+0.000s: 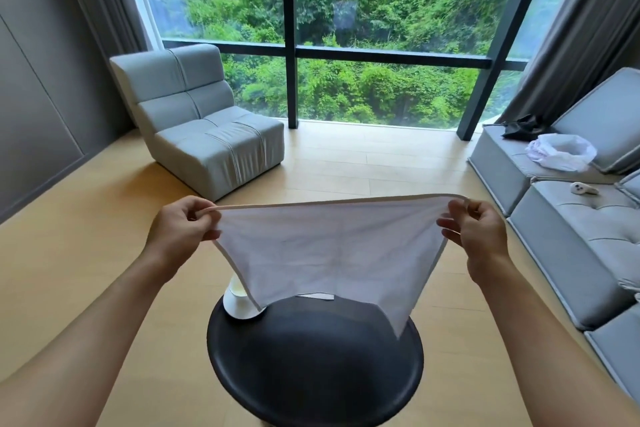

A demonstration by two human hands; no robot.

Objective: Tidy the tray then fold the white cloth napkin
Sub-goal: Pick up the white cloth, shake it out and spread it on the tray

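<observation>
The white cloth napkin (329, 250) hangs stretched in the air above the round black tray (311, 367). My left hand (180, 232) pinches its top left corner and my right hand (474, 232) pinches its top right corner. The napkin's top edge is taut between them, and its lower corners droop toward the tray. A white cup (239, 303) stands at the tray's far left rim, partly hidden behind the napkin. A small white flat piece (317, 296) shows just beyond the tray's far rim under the napkin's lower edge.
A grey armchair (204, 135) stands on the wooden floor at the back left, before a tall window. A grey sofa (571, 218) runs along the right, holding a white plastic bag (561, 151), a black item (523, 128) and a small white controller (583, 188).
</observation>
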